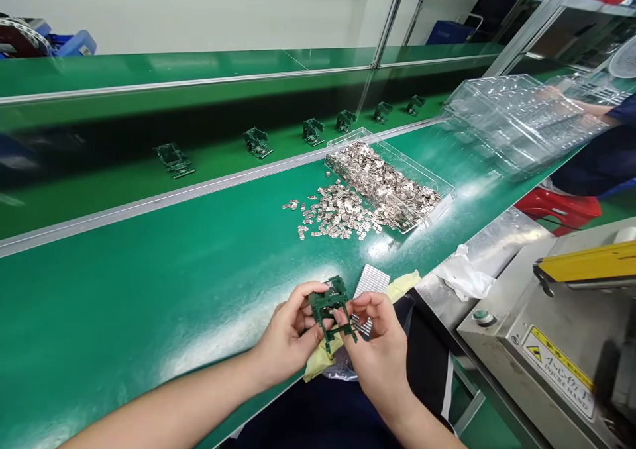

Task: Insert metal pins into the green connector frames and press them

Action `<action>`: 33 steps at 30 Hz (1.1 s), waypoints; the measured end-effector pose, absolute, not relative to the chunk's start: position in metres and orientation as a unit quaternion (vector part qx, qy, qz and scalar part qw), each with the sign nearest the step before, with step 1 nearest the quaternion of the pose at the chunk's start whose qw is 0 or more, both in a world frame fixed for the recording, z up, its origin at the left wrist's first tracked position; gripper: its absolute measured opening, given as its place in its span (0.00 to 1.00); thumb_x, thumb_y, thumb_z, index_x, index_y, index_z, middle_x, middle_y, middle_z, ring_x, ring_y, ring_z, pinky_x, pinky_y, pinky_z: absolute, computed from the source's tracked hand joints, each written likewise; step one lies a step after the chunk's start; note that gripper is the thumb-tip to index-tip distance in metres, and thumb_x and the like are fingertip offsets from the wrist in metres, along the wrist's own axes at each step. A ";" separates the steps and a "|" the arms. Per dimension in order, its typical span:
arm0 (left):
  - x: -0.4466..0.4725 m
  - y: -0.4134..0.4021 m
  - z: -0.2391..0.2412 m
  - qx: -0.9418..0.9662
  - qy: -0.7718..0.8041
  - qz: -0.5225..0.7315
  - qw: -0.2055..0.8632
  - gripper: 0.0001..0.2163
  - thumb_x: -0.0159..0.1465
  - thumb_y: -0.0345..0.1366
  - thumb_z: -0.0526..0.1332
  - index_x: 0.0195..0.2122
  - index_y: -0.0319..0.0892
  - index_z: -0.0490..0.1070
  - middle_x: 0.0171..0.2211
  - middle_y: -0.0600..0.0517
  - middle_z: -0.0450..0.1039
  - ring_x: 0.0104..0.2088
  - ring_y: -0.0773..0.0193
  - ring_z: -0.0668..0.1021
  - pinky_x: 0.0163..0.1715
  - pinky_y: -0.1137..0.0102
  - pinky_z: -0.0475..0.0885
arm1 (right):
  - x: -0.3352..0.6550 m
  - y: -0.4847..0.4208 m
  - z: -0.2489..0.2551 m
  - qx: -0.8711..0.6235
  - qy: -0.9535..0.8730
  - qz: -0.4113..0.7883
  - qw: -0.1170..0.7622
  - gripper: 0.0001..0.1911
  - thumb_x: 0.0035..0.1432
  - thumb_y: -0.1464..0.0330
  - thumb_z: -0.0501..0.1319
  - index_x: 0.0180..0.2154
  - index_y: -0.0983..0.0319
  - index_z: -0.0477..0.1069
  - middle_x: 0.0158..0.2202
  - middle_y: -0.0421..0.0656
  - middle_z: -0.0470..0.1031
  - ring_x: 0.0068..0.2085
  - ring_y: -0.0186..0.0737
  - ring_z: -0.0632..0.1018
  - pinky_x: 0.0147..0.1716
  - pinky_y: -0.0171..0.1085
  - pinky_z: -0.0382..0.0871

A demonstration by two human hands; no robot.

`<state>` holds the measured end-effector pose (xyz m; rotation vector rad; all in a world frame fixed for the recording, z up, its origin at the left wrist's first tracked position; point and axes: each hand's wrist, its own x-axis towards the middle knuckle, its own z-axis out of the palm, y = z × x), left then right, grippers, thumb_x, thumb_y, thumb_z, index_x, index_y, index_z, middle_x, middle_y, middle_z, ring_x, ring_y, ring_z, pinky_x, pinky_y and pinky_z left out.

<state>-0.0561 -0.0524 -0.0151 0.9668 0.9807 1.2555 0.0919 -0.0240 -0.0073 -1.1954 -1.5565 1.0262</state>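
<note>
A small dark green plastic frame part is held over the near edge of the green bench. My left hand grips its left side with curled fingers. My right hand pinches its right side between thumb and fingertips. Under my hands lie a yellow cloth and a small white gridded tray. A loose pile of small silver metal clips is spread on the bench beyond.
A clear tray full of metal clips sits mid-bench. Several green frame parts ride the far conveyor belt. Stacked clear blister trays lie at the right, beside another person's arm. A metal machine with a warning label stands at my right.
</note>
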 end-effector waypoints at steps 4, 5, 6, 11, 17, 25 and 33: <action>-0.057 -0.054 -0.017 0.454 0.460 0.527 0.552 0.13 0.66 0.37 0.57 0.51 0.46 0.63 0.35 0.52 0.72 0.33 0.68 0.75 0.33 0.75 0.72 | 0.091 -0.025 -0.009 -0.487 -0.634 0.407 0.442 0.09 0.59 0.69 0.63 0.38 0.57 0.63 0.31 0.38 0.71 0.32 0.37 0.73 0.32 0.34 0.66; -0.057 -0.055 -0.017 0.458 0.468 0.523 0.545 0.13 0.66 0.37 0.57 0.51 0.46 0.63 0.34 0.52 0.72 0.33 0.67 0.75 0.33 0.75 0.71 | 0.091 -0.025 -0.009 -0.489 -0.635 0.403 0.442 0.08 0.59 0.69 0.63 0.38 0.58 0.64 0.31 0.38 0.70 0.33 0.37 0.73 0.33 0.35 0.67; -0.057 -0.055 -0.016 0.460 0.476 0.521 0.540 0.13 0.66 0.38 0.57 0.51 0.46 0.63 0.33 0.52 0.72 0.32 0.67 0.75 0.32 0.75 0.71 | 0.092 -0.026 -0.009 -0.490 -0.637 0.399 0.442 0.08 0.59 0.69 0.63 0.38 0.58 0.64 0.32 0.39 0.70 0.33 0.38 0.72 0.34 0.35 0.67; -0.055 -0.056 -0.014 0.446 0.512 0.522 0.516 0.13 0.64 0.38 0.59 0.50 0.47 0.63 0.33 0.52 0.72 0.32 0.67 0.75 0.30 0.76 0.71 | 0.090 -0.026 -0.006 -0.481 -0.595 0.457 0.454 0.09 0.59 0.68 0.63 0.41 0.58 0.66 0.41 0.45 0.70 0.36 0.40 0.73 0.36 0.37 0.70; -0.055 -0.059 -0.013 0.443 0.533 0.516 0.504 0.12 0.64 0.37 0.59 0.49 0.46 0.64 0.33 0.52 0.73 0.32 0.67 0.76 0.32 0.76 0.71 | 0.083 -0.023 0.002 -0.449 -0.467 0.609 0.458 0.11 0.53 0.66 0.68 0.33 0.60 0.67 0.31 0.41 0.70 0.31 0.37 0.73 0.29 0.32 0.70; -0.048 -0.065 -0.006 0.452 0.546 0.495 0.503 0.12 0.62 0.33 0.60 0.48 0.45 0.66 0.32 0.53 0.72 0.30 0.69 0.75 0.30 0.77 0.70 | 0.091 -0.029 0.003 -0.444 -0.410 0.643 0.471 0.16 0.48 0.65 0.71 0.29 0.60 0.63 0.27 0.37 0.66 0.28 0.33 0.68 0.26 0.29 0.66; -0.031 -0.067 0.008 0.453 0.547 0.487 0.509 0.13 0.60 0.32 0.62 0.46 0.45 0.65 0.27 0.56 0.69 0.25 0.70 0.72 0.24 0.78 0.66 | 0.108 -0.039 0.006 -0.434 -0.408 0.656 0.464 0.17 0.51 0.60 0.69 0.31 0.60 0.64 0.28 0.39 0.66 0.29 0.35 0.69 0.28 0.32 0.66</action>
